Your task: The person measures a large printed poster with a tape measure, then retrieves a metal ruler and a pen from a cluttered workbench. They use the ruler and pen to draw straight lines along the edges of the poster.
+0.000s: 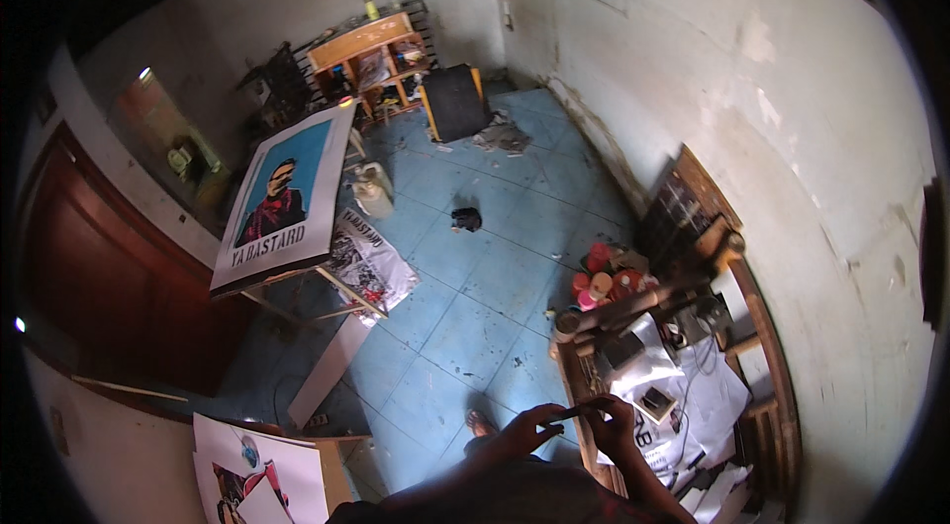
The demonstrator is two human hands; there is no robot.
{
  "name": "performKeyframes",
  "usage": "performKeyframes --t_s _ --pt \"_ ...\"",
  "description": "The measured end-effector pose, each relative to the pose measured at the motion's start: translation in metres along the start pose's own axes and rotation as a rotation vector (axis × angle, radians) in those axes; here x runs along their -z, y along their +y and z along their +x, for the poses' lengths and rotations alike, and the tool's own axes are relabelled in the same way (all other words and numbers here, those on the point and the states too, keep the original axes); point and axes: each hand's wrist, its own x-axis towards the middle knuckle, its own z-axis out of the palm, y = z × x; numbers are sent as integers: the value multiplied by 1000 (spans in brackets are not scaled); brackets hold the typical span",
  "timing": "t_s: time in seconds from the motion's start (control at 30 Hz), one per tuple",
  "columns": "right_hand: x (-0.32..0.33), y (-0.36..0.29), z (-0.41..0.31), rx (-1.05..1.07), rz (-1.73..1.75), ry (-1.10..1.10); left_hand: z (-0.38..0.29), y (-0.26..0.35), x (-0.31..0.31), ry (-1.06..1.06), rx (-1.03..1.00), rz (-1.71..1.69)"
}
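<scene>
Between my two hands is a thin, dark, flat object, seen nearly edge-on; its kind cannot be told. My left hand grips its left end, while my right hand pinches the right end. Both hands are raised in front of my body, beside the edge of a wooden bench. On that bench, right of my hands, lie a small framed item, white printed sheets, a dark flat piece and some cables.
A table with a printed poster stands at the left. Blue floor tiles carry a black crumpled item, jugs and a printed sheet. Paint containers stand beside the bench. A wooden cabinet is at the back.
</scene>
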Motion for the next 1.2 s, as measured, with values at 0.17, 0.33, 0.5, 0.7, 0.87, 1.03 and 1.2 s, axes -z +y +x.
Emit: performKeyframes --t_s 0.17,0.33,0.5,0.7,0.87,1.03,1.2 --pt "-84 -44 89 59 9 -92 -18 55 129 72 215 -540" --pt "-142 -50 160 -147 263 -7 -32 36 232 36 173 -357" --pt "-165 -45 239 -145 415 138 0 30 285 91 220 -263" --pt "-191 6 347 -211 653 6 92 11 355 138 3 -112" --pt "-257 45 451 -277 608 -422 186 22 443 267 221 -262" --pt "-294 36 584 -187 449 -679 254 56 519 392 311 -92" --pt "-324 47 722 -151 472 -665 295 34 576 581 184 239"
